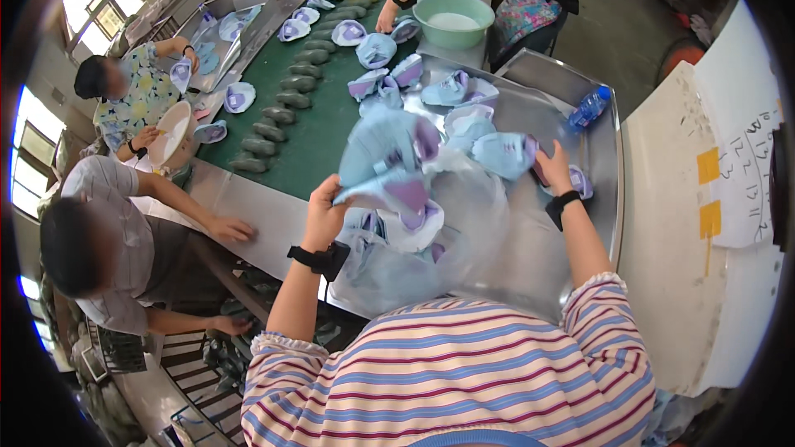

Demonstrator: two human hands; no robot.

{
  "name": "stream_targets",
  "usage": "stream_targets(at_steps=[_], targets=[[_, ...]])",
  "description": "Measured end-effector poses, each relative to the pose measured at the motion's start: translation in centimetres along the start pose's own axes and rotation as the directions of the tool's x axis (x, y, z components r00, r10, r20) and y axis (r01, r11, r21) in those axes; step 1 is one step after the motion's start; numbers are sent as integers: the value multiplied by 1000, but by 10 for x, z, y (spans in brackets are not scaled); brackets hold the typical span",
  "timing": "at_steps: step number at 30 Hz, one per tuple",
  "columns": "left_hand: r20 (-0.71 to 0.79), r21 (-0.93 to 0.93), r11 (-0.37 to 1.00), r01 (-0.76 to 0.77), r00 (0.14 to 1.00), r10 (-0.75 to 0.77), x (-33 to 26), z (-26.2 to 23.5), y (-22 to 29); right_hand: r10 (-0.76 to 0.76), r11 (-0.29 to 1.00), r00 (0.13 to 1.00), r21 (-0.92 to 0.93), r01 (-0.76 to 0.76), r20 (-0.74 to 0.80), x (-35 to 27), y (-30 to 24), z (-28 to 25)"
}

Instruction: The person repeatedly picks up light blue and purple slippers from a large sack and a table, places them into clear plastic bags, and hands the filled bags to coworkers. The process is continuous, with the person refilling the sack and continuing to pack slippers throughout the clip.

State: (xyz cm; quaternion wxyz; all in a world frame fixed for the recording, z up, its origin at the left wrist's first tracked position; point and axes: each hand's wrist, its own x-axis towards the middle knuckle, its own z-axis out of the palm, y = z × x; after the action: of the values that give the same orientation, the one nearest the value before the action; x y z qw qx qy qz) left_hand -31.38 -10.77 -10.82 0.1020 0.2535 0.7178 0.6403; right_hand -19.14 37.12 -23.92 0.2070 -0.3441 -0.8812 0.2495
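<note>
My left hand [326, 213] is closed on light blue shoe uppers [377, 145] with purple lining, raised over the metal table. Beneath them, a clear plastic bag [472, 207] spreads across the tabletop, with more blue uppers in or under it. On the right, my right hand [556, 169] has its fingers at the purple end of another blue shoe upper [503, 155], which looks slightly blurred. A further upper [581, 182] lies partly hidden behind that hand. Just beyond my hands sit several loose uppers [447, 89].
A metal-rimmed table [530, 269] spans the front. At its right lies a blue bottle [590, 109]. A green basin [454, 20] stands farther back. Dark shoe lasts [291, 99] line the green belt [236, 128]. Co-workers sit left and stand ahead; one hand [230, 228] rests on the left edge.
</note>
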Motion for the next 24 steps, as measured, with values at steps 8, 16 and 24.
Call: stream_targets(at_steps=[8, 16, 24], targets=[[301, 337, 763, -551, 831, 468, 23, 25, 41, -807, 567, 531, 591, 574, 259, -81, -244, -57], [-110, 24, 928, -372, 922, 372, 13, -22, 14, -355, 184, 599, 681, -708, 718, -78, -184, -14], [-51, -554, 830, -68, 998, 47, 13, -36, -50, -414, 195, 559, 670, -716, 718, -72, -182, -15]])
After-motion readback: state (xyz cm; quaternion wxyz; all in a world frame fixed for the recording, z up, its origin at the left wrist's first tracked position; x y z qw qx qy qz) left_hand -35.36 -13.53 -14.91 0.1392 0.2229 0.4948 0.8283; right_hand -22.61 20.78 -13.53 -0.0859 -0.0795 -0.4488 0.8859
